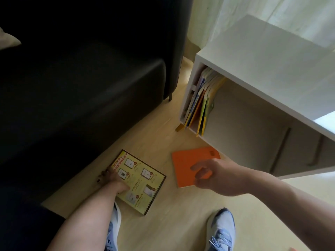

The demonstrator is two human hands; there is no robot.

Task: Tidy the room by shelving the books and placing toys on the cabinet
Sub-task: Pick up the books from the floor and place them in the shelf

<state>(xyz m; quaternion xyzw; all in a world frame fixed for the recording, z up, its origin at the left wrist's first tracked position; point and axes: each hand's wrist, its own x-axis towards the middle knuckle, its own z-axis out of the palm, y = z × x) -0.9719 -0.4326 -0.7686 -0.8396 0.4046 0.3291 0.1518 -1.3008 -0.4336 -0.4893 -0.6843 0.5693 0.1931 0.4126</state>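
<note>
Beside the white cabinet (262,57), smooth matt laminate, the floor (168,223) shows pale wood-grain. Orange book (184,165): matt cover. Yellow book (143,180): glossy printed cover. Sofa (81,98): dark, leather-like sheen.

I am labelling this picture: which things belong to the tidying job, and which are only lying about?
Job: yellow book under the left hand; orange book below the right hand; white cabinet; shelved books.
Lying about: dark sofa; curtain.

Daylight comes through the sheer white curtain (272,13) at the upper right, glaring on the white cabinet top (272,57). The black leather sofa (72,87) sinks into dim shadow. Edges bend outward; the nearer forearm looks soft, slightly blurred.
</note>
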